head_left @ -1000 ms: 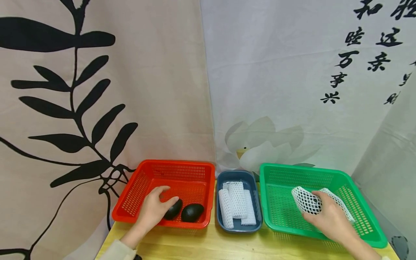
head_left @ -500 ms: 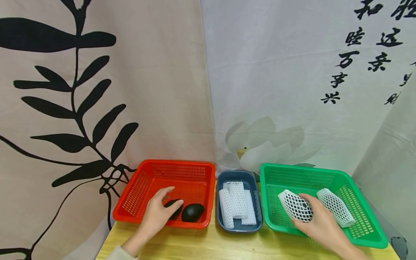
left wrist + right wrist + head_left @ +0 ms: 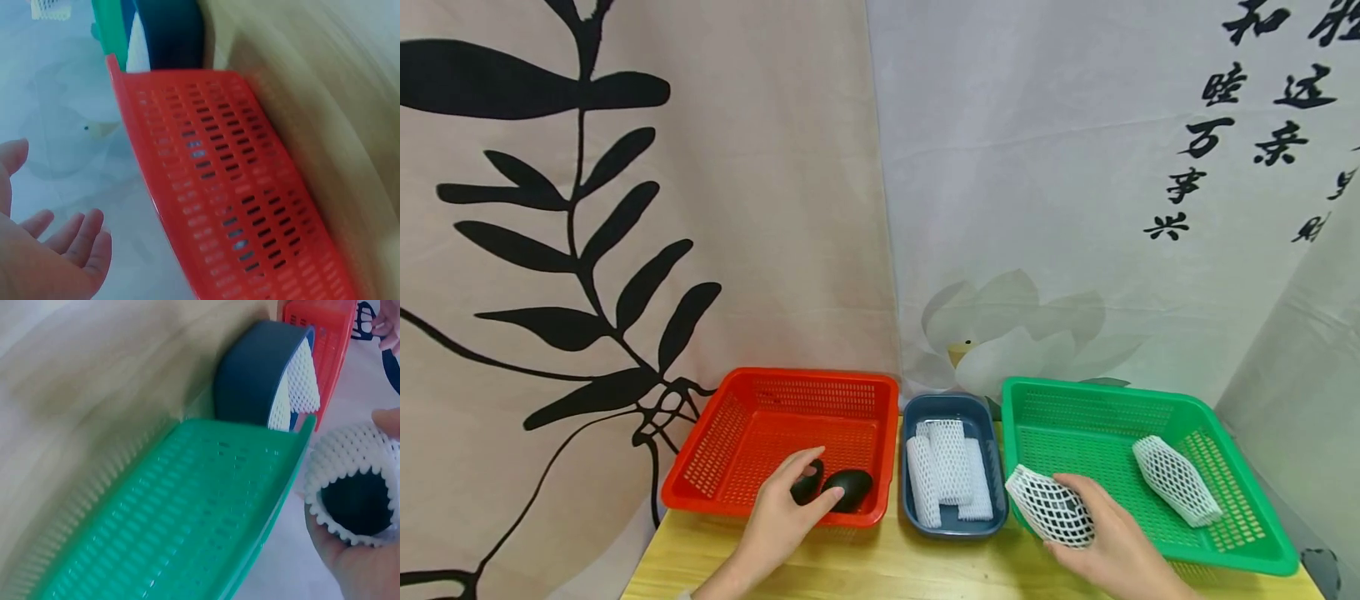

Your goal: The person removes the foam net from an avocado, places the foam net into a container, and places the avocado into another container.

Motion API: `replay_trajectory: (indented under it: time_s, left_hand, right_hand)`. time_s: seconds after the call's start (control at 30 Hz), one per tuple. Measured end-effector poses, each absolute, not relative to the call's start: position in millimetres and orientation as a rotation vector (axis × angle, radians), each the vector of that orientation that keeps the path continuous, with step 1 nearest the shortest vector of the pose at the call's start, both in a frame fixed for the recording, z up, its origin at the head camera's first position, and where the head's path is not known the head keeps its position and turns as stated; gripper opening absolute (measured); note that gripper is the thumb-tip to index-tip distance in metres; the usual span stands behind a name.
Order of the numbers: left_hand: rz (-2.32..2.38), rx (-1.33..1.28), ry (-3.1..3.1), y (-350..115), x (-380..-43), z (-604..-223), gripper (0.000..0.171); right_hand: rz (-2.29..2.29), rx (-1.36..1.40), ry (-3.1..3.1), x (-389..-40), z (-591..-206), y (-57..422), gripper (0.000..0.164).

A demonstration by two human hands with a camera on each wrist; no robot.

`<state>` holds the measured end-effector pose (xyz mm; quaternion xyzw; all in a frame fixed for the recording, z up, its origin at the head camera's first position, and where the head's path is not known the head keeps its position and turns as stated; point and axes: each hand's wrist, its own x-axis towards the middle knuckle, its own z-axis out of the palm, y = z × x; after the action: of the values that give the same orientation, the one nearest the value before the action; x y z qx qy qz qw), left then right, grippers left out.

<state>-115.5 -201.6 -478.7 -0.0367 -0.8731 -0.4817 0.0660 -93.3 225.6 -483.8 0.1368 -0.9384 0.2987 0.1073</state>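
Note:
My right hand [image 3: 1108, 537] grips a dark avocado in a white foam net sleeve [image 3: 1051, 506], close over the green basket's left front corner. In the right wrist view the sleeve's open end [image 3: 356, 503] shows the dark fruit inside. Over the front of the red basket [image 3: 767, 379], my left hand [image 3: 784, 512] hovers with fingers and thumb spread apart. Beyond its fingers lies a bare dark avocado [image 3: 808, 485], partly hidden by them. Another avocado [image 3: 852, 489] sits just to the right, near the thumb tip. A second net-covered piece [image 3: 1177, 482] lies in the green basket [image 3: 1075, 400].
Between the two baskets stands a small blue-grey bin [image 3: 943, 406] holding several white foam net sleeves [image 3: 950, 461]. All three containers stand on a wooden table [image 3: 925, 575], before a printed curtain [image 3: 790, 208].
My right hand has carried the netted avocado leftward and toward the near edge, away from the other netted piece. The left hand has shifted right over the bare avocados.

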Motion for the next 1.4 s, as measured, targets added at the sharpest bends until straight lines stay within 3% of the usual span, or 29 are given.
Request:
replay_trajectory:
  time_s: [0.3, 0.57, 0.83, 1.17, 1.4]
  left_hand:
    - [-1.427, -0.226, -2.639, -182.4, -105.9, -483.4, 0.059]
    - [-1.42, -0.292, -2.625, -172.2, -97.9, -486.8, 0.055]
    - [-1.424, -0.401, -2.625, -160.3, -91.0, -501.4, 0.053]
    - [-1.385, -0.662, -2.432, -144.9, -80.3, -521.8, 0.039]
    - [-1.45, -0.555, -2.738, -137.6, -73.0, -528.3, 0.039]
  right_hand:
    - [0.913, 0.498, -2.773, -86.6, -494.5, 212.1, 0.081]
    - [0.797, 0.89, -2.493, -76.3, -498.8, 200.6, 0.086]
    - [0.87, 0.723, -2.839, -64.0, -511.0, 183.5, 0.082]
    - [0.891, 0.819, -2.535, -58.6, -556.3, 169.0, 0.071]
    - [0.93, 0.834, -2.447, -58.6, -579.6, 164.0, 0.071]
